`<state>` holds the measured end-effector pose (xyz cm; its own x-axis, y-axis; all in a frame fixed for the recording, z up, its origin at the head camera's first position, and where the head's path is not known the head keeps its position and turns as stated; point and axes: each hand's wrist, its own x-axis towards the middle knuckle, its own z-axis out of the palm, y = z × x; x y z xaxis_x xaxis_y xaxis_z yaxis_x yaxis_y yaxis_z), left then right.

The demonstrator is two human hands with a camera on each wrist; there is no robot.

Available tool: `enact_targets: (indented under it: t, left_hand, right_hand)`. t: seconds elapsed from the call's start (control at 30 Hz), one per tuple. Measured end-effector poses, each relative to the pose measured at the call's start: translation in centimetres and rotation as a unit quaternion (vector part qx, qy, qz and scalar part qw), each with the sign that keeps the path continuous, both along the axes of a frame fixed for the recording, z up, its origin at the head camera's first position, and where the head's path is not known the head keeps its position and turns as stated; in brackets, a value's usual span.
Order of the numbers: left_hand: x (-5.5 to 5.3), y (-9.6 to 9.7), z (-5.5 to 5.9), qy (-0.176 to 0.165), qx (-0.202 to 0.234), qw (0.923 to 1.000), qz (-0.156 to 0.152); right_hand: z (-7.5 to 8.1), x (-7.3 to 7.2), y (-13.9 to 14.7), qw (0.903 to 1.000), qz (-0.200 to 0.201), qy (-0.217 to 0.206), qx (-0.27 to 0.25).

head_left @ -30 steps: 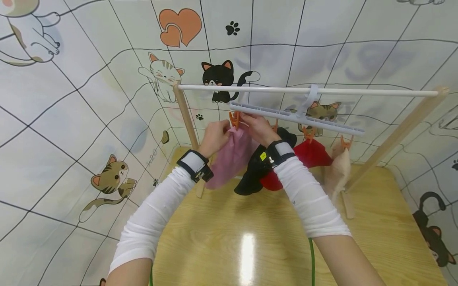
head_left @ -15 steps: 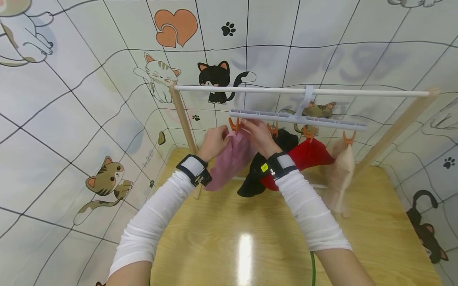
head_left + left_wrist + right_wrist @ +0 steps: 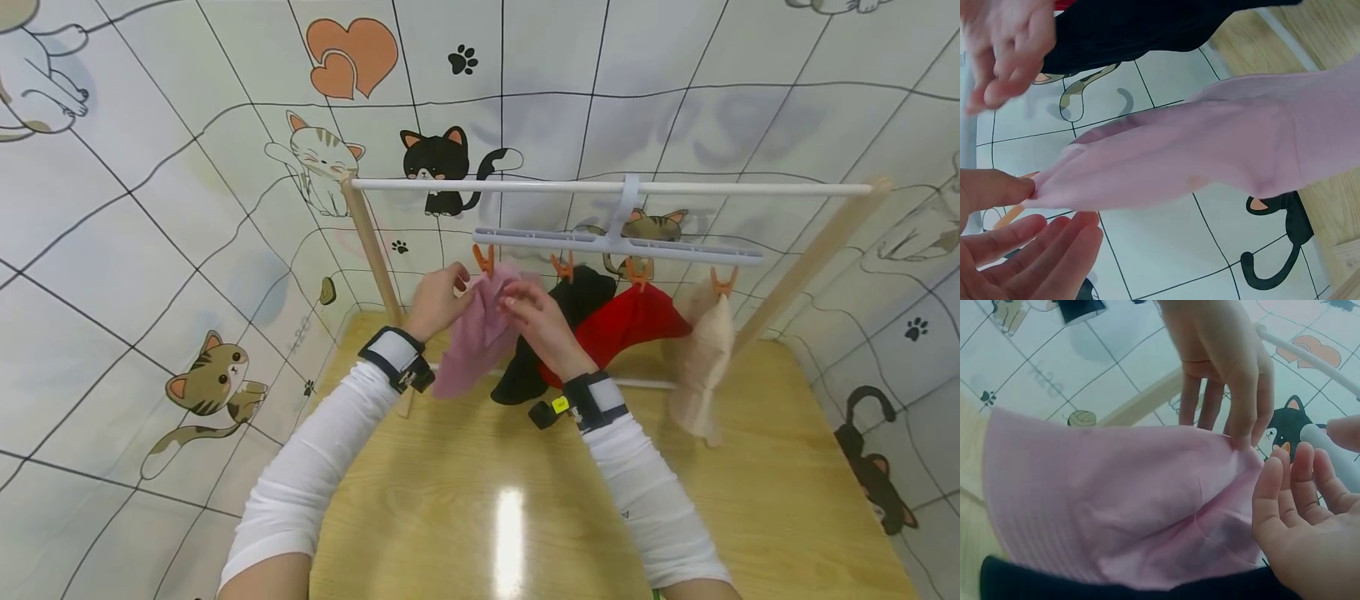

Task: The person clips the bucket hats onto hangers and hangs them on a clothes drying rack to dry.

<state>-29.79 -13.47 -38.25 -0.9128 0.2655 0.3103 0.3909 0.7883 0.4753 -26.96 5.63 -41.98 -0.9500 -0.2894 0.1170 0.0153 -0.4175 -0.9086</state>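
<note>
A pink bucket hat (image 3: 480,337) hangs by its crown from an orange clip (image 3: 484,260) at the left end of a pale hanger (image 3: 551,242). My left hand (image 3: 437,304) is at the hat's left side, just below the clip. In the left wrist view its thumb touches the gathered crown, while the other fingers extend apart from the cloth. On the other side, my right hand (image 3: 546,327) has loosely bent fingers in front of the hat. The right wrist view shows nothing held in the right hand (image 3: 1310,531).
Black (image 3: 521,375), red (image 3: 630,323) and cream (image 3: 703,358) cloth hats hang from more orange clips to the right. The hanger hooks over a white rod (image 3: 480,186) between wooden posts (image 3: 813,258). Below lies a wood-grain tabletop (image 3: 585,500); a cat-print wall stands behind.
My right hand has come away from the clip, moving down. The left hand's fingers have loosened on the pink hat, which now hangs from its clip. The hanger has levelled out.
</note>
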Motion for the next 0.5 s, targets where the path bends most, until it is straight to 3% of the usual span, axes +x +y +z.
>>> enact_targets:
  t: [0.27,0.5]
  left_hand:
    - [1.0,-0.7,0.9,0.018,-0.001,0.9998,0.005]
    - [2.8,-0.7,1.2,0.07,0.024,0.9971,-0.013]
  right_hand:
    - [-1.5,1.6,1.1,0.9883,-0.003,0.071,0.135]
    - [-2.4,3.3,2.4,0.9772,-0.012,0.106,0.184]
